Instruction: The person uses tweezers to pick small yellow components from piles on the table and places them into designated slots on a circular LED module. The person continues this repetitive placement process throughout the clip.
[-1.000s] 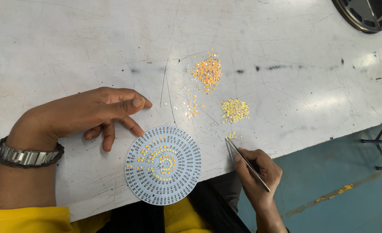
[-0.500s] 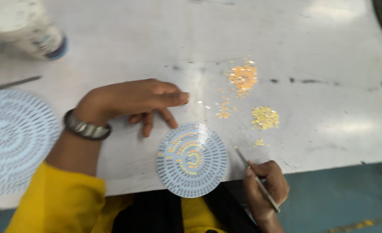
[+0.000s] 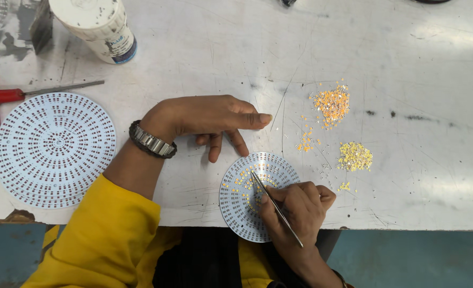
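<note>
right hand (image 3: pixel 295 205) pinches thin metal tweezers (image 3: pixel 276 208), tips resting on the small round circuit board (image 3: pixel 244 200) at the table's (image 3: pixel 194 48) 6 o'clock edge. left hand (image 3: pixel 210 117) lies flat at the board's 11 o'clock, fingers loose, grasping nothing. the board looks light, stiff, thin; best gripped by the rim. orange chips (image 3: pixel 331 104) and yellow chips (image 3: pixel 354 156), at 2 o'clock, look tiny and easily scattered.

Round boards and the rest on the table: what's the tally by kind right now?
Round white boards: 2, small under the tweezers, large at left
Loose chip piles: 2, orange, yellow
Tweezers: 1, in right hand
Red-handled tool: 1
White bottle: 1
Total: 7
</note>
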### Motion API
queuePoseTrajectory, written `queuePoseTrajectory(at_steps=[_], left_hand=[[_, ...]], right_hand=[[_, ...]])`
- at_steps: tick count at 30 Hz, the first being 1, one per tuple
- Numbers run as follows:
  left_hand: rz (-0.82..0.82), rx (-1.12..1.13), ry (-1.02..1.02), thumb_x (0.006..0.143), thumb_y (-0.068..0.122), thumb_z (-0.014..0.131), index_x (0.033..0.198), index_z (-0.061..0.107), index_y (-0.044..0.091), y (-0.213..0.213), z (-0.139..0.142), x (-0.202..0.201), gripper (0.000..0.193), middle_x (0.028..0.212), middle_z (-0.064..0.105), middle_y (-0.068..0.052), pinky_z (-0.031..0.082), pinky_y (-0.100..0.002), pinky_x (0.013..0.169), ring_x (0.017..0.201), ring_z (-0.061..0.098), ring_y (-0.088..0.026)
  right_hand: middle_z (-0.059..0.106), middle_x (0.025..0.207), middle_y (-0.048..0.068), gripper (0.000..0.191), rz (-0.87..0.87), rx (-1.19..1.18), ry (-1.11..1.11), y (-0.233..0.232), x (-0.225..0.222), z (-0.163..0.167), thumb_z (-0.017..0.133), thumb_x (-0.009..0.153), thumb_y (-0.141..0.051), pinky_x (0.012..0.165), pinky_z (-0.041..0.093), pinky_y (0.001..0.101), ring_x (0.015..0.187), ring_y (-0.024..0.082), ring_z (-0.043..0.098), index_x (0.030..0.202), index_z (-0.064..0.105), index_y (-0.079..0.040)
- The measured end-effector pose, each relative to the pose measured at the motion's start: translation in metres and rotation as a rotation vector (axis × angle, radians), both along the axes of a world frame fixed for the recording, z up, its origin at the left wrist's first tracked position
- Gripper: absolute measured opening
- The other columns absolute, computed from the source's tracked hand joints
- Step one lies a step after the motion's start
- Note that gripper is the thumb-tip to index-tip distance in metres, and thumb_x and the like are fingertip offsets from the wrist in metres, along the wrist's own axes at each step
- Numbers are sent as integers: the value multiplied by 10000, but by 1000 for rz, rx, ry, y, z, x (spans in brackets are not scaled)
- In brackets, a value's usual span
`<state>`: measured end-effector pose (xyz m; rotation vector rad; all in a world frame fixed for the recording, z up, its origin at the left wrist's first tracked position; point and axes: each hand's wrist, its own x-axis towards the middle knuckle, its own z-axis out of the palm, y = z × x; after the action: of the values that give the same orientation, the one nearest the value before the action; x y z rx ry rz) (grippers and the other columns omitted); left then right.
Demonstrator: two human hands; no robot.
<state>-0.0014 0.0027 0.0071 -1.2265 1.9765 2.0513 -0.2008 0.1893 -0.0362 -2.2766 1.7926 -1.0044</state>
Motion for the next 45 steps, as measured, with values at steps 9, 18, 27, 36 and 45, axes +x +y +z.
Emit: queuePoseTrajectory(at_steps=[9,18,27,36,45], left_hand=[[22,0,-2,748,732,510,1383,539,27,-1,-6,-2,950,915,839,-226,381,-219,280,400,702,-187],[27,-13,11,726,749,519,1369,548,19,0,-5,-1,973,935,837,-227,378,-217,283,404,703,-192],[12,-47,5,736,757,504,1383,553,21,1,-6,1,981,965,841,-229,355,-208,285,397,692,-190],[45,-3,-10,742,764,510,1411,519,39,1,0,13,986,980,835,-263,374,-211,304,407,686,-178],[237,-180,148,817,697,523,1335,609,-2,-12,-10,24,874,934,814,-252,412,-215,311,418,697,-174]], right_hand=[[577,683,-12,155,-5,4,8,-2,2,3,813,771,-190,848,298,389,734,174,550,854,721,-96],[632,845,74,166,-54,2,-433,27,-30,-18,734,860,-120,747,453,281,823,161,586,967,700,1],[607,667,19,238,73,619,-1796,90,-96,-15,688,896,-246,1047,365,714,748,211,605,776,621,-52],[514,585,-41,199,48,581,-1978,73,-87,-10,692,885,-235,1023,277,840,699,147,549,750,611,-113],[443,604,-49,185,-188,375,-1772,52,-96,-9,663,892,-266,997,404,728,673,137,467,939,668,-87]])
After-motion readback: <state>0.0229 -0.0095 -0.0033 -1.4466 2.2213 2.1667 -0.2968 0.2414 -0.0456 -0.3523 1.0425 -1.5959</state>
